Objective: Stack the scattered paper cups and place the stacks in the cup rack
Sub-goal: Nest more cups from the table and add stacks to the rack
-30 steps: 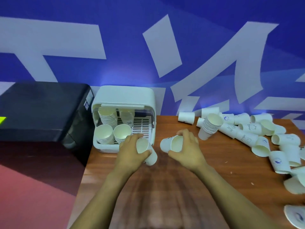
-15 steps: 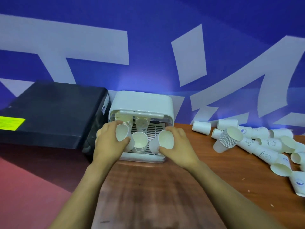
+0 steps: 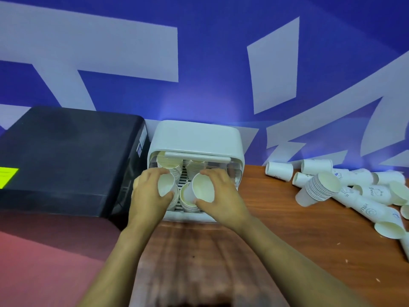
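A blue wall with pale lettering (image 3: 132, 52) fills the far side, and below it a wooden table (image 3: 276, 229) runs from the near edge to the wall, with a black box (image 3: 66, 156) standing off its left edge. At the far left corner of the table sits the white cup rack (image 3: 195, 136), its front open and stacks of cups already standing inside on a slatted floor. To the right, well apart from the rack, lies the scattered heap of paper cups (image 3: 365, 191), most on their sides, with one partial stack (image 3: 318, 189) leaning at its left end. Both hands are at the rack mouth: the left hand (image 3: 148, 191) has its fingers curled round a left cup (image 3: 166, 185), and the right hand (image 3: 221, 196) grips a right cup (image 3: 202, 189) by the wall, each cup's mouth tipped toward the camera. Whether each is a single cup or a short stack cannot be told. These cups look light and thin-walled, so a hard squeeze would probably dent them; holding low on the wall or near the rolled rim seems safest. Room is tight: the rack's top lip hangs just above the knuckles, the stacks inside stand close together, and the table's left edge runs just beside the rack, while the table's near middle is open for drawing back.
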Tool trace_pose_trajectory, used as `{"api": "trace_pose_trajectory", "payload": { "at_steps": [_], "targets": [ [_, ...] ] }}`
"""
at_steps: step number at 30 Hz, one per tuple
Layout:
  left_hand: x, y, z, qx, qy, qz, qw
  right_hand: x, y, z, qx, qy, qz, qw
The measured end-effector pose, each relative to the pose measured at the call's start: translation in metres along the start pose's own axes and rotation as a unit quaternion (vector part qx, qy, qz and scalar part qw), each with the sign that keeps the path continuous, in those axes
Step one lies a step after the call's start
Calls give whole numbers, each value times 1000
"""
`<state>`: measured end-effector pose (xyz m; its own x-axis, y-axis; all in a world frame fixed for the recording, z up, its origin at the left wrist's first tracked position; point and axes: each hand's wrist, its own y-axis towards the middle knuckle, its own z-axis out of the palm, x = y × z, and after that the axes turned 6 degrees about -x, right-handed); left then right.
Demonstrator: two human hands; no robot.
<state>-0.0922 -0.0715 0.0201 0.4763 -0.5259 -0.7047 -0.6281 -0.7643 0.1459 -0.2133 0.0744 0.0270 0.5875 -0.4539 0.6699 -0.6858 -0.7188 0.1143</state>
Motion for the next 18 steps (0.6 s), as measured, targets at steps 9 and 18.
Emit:
{"api": "trace_pose_trajectory", "payload": {
  "at_steps": [9,18],
  "targets": [
    [24,2,22,94,85,-6,992,-10,2,21,73,-28,34,996],
    [18,-5,19,127,89,-22,988,-26,-7,14,117,-10,53,992]
  ]
}}
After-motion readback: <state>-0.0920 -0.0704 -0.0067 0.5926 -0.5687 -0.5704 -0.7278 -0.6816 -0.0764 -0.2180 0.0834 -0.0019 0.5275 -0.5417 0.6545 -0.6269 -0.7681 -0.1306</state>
